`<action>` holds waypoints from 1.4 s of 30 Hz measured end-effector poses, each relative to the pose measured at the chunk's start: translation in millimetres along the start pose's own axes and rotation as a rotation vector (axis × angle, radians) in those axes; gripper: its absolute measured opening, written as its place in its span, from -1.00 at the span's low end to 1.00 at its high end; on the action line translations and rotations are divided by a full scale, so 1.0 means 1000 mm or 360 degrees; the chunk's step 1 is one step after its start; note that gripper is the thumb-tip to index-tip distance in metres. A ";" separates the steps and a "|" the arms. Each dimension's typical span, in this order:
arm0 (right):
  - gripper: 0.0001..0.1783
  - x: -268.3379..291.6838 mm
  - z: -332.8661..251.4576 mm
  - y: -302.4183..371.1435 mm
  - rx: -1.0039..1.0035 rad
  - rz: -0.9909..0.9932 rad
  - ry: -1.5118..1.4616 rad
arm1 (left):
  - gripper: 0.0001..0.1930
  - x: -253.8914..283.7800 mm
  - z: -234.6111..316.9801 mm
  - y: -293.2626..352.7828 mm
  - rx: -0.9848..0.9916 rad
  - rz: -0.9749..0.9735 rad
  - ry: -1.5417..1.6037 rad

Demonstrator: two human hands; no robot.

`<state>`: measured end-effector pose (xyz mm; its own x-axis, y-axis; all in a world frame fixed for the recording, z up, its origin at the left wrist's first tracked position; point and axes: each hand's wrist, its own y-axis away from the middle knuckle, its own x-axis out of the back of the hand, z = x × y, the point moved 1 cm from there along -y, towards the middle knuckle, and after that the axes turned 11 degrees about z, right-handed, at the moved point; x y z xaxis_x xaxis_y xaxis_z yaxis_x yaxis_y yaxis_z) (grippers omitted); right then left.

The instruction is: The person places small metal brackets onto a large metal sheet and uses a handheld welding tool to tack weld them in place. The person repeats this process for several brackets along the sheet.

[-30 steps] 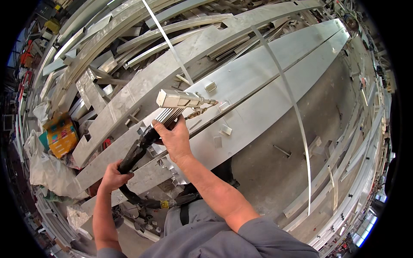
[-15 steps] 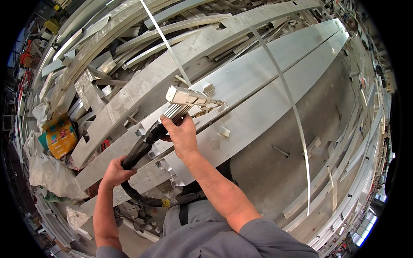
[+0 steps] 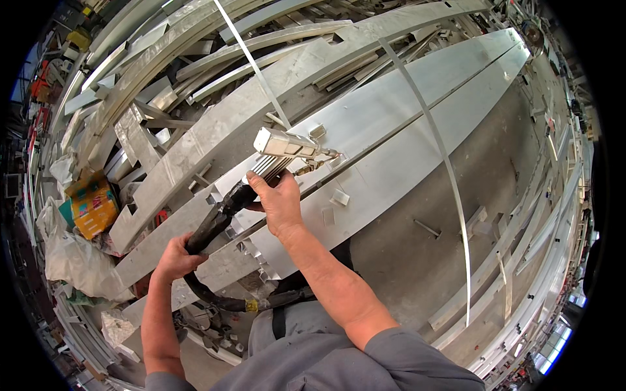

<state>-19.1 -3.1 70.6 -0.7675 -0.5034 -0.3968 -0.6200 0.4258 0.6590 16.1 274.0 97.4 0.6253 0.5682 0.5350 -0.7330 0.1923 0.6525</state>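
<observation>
My right hand (image 3: 280, 203) is wrapped round the ribbed grip of a handheld welding gun (image 3: 282, 143) with a boxy, silver-white head. Its narrow nozzle points right, and the tip meets the long silver metal panels (image 3: 404, 153) by the dark gap between them. A small reddish glow shows at the tip. Lower left, my left hand (image 3: 176, 259) grips the thick black hose (image 3: 210, 231) running back from the gun. Small bent metal pieces (image 3: 340, 197) lie on the panels near the nozzle, one on each side of the gap.
Long metal beams (image 3: 215, 133) and offcuts pile up at the far left. Thin metal strips (image 3: 445, 156) cross over the panels. An orange-yellow box (image 3: 93, 207) and a clear plastic bag (image 3: 72, 257) lie left. More long profiles (image 3: 528, 287) line the right.
The welding gun and my right hand have shifted very slightly right. A reddish glow now shows at the nozzle tip. My left hand stays on the hose.
</observation>
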 end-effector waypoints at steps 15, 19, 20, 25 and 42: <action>-0.62 0.005 0.022 -0.010 0.0156 -0.0035 0.0080 | -0.74 0.007 0.025 0.015 -0.0064 0.0069 -0.0101; -0.62 0.004 0.023 -0.006 0.0140 -0.0064 0.0052 | -0.75 0.009 0.019 0.017 -0.0138 0.0077 -0.0135; -0.62 0.005 0.024 -0.006 0.0150 -0.0057 0.0066 | -0.75 0.009 0.019 0.018 -0.0151 0.0076 -0.0141; -0.58 0.003 0.026 0.000 0.0173 -0.0037 0.0091 | -0.76 0.008 0.012 0.022 -0.0041 0.0080 -0.0065; -0.31 -0.004 -0.087 0.065 0.0566 -0.0364 0.0138 | -0.65 -0.054 0.049 0.084 -0.0416 0.0444 0.0351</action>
<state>-42.7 -38.6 170.7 -0.5965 -0.6699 -0.4420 -0.8019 0.5208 0.2929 -66.2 220.6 149.8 0.3426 0.7787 0.5255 -0.9265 0.1873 0.3265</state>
